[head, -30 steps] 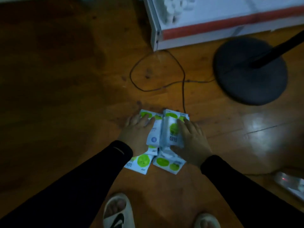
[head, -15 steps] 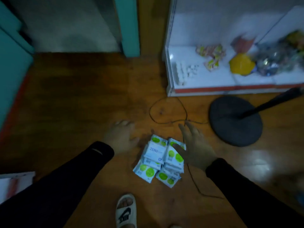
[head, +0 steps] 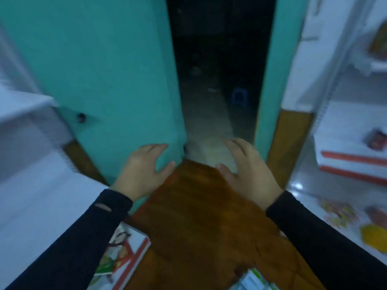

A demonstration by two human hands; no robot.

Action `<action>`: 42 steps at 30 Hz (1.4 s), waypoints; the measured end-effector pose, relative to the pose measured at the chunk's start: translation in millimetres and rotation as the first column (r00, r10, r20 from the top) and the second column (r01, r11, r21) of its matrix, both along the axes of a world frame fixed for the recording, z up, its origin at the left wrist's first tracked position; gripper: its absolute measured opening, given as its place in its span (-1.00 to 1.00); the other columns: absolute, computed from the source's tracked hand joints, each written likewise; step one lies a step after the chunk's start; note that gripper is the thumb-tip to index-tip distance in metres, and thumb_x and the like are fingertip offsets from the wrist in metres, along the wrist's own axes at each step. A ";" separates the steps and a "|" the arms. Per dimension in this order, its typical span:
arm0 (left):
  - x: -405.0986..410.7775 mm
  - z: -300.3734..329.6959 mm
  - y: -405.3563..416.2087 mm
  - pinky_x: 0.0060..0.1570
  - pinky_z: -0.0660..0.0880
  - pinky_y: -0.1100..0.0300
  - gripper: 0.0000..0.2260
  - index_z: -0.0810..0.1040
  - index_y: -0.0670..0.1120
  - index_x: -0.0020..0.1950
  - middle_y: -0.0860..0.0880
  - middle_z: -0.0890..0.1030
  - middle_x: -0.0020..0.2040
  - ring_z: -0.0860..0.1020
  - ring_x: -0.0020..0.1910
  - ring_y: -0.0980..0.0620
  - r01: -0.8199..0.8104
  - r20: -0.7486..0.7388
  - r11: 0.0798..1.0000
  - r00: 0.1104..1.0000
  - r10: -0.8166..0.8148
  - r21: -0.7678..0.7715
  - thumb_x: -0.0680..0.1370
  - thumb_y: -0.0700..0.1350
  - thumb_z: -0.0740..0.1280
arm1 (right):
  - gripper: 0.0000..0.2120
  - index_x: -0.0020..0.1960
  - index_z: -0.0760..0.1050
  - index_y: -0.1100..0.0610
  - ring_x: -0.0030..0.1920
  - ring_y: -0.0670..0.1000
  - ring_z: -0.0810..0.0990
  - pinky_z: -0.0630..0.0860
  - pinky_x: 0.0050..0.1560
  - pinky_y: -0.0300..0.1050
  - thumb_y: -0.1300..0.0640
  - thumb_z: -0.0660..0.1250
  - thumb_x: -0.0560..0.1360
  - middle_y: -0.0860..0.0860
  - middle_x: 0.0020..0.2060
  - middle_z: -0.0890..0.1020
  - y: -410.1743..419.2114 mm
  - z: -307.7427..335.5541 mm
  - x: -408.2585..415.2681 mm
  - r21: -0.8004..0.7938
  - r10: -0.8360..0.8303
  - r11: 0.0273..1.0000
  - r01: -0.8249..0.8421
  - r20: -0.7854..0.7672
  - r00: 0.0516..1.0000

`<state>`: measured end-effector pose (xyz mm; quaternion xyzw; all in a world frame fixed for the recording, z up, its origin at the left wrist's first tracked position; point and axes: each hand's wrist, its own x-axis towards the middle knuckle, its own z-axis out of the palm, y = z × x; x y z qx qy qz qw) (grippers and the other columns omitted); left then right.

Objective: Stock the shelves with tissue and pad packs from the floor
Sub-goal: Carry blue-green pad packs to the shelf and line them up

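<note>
The white and green tissue packs (head: 252, 281) show only as a corner at the bottom edge, on the brown wooden floor (head: 201, 216); most of the pile is out of view. My left hand (head: 144, 168) and my right hand (head: 249, 170) are raised in front of me, fingers spread and relaxed, holding nothing. White shelves with red trim (head: 351, 160) stand on the right, with a few colourful packets on them. The picture is blurred by motion.
A teal door (head: 104, 70) stands open ahead on the left, with a dark room behind the doorway (head: 217, 80). A white surface (head: 31, 185) lies at the left. A white shelf edge with red trim (head: 127, 256) holds coloured packets at bottom left.
Both hands have left the pile of packs and risen empty. The view has swung up from the floor to the doorway, so the packs have dropped to the bottom edge.
</note>
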<state>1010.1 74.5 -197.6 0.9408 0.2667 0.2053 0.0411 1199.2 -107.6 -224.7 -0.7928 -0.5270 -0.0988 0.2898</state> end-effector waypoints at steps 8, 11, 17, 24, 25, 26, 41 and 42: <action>-243.9 140.8 18.2 0.22 0.41 0.04 -0.44 0.45 -0.07 0.35 -0.07 0.56 0.25 0.49 0.23 -0.12 -0.350 0.150 0.930 0.931 0.333 0.110 0.48 0.23 0.12 | -0.37 0.43 0.31 0.16 0.38 0.11 0.33 0.20 0.42 -0.08 -0.20 0.19 0.51 0.14 0.37 0.38 97.7 150.9 -172.0 0.148 0.342 0.921 -0.360 0.134 0.930; -335.4 161.5 29.9 0.27 0.35 0.05 -0.41 0.38 -0.07 0.42 -0.06 0.50 0.32 0.43 0.29 -0.09 -0.477 0.153 0.870 0.875 0.459 0.121 0.49 0.22 0.12 | -0.36 0.38 0.37 0.19 0.32 0.14 0.40 0.29 0.38 -0.03 -0.22 0.17 0.48 0.17 0.30 0.45 142.8 175.4 -247.0 0.174 0.463 0.855 -0.488 0.167 0.871; -509.6 179.5 63.6 0.30 0.30 0.10 -0.44 0.29 -0.04 0.48 -0.03 0.42 0.40 0.36 0.36 -0.04 -0.642 0.084 0.751 0.766 0.637 0.154 0.55 0.21 0.18 | -0.40 0.38 0.38 0.16 0.30 0.12 0.44 0.31 0.36 -0.07 -0.18 0.19 0.47 0.14 0.29 0.46 227.3 192.7 -412.8 0.172 0.631 0.720 -0.672 0.239 0.738; -641.0 182.0 104.4 0.29 0.32 0.09 -0.45 0.22 -0.01 0.51 -0.05 0.39 0.41 0.36 0.35 -0.08 -0.771 -0.012 0.628 0.630 0.776 0.106 0.57 0.15 0.21 | -0.37 0.44 0.32 0.11 0.39 0.10 0.34 0.28 0.38 -0.07 -0.21 0.14 0.48 0.11 0.39 0.37 307.6 189.9 -557.1 0.050 0.757 0.627 -0.778 0.199 0.622; -651.8 182.9 112.1 0.28 0.32 0.10 -0.45 0.22 0.00 0.51 -0.04 0.39 0.41 0.36 0.35 -0.08 -0.785 -0.018 0.611 0.613 0.790 0.105 0.57 0.15 0.21 | -0.37 0.46 0.29 0.10 0.40 0.09 0.32 0.26 0.39 -0.08 -0.19 0.15 0.48 0.11 0.40 0.35 319.1 191.4 -571.0 0.027 0.768 0.619 -0.785 0.189 0.612; -660.9 183.8 120.3 0.27 0.33 0.10 -0.45 0.22 0.01 0.51 -0.05 0.40 0.40 0.37 0.34 -0.08 -0.796 -0.017 0.597 0.598 0.801 0.101 0.57 0.15 0.21 | -0.36 0.47 0.27 0.10 0.42 0.08 0.29 0.24 0.39 -0.09 -0.19 0.14 0.48 0.10 0.42 0.33 331.4 192.8 -583.4 0.012 0.779 0.609 -0.793 0.182 0.600; -668.2 195.5 260.0 -0.20 0.33 0.16 -0.40 0.36 -0.13 0.18 -0.10 0.54 0.02 0.46 -0.12 -0.05 -0.932 -0.004 0.302 0.309 0.951 -0.200 0.44 0.35 0.25 | -0.39 0.50 0.17 0.13 0.41 0.12 0.27 0.27 0.39 -0.02 -0.06 0.25 0.55 0.10 0.44 0.27 542.1 210.9 -681.1 -0.097 0.895 0.429 -0.898 0.183 0.407; -668.3 194.9 267.2 -0.21 0.34 0.16 -0.46 0.36 -0.12 0.15 -0.10 0.56 0.01 0.44 -0.14 -0.04 -0.934 -0.021 0.294 0.304 0.952 -0.203 0.45 0.30 0.28 | -0.39 0.51 0.17 0.13 0.41 0.12 0.26 0.26 0.39 -0.02 -0.06 0.25 0.55 0.11 0.45 0.27 553.3 212.2 -686.8 -0.104 0.902 0.413 -0.905 0.186 0.390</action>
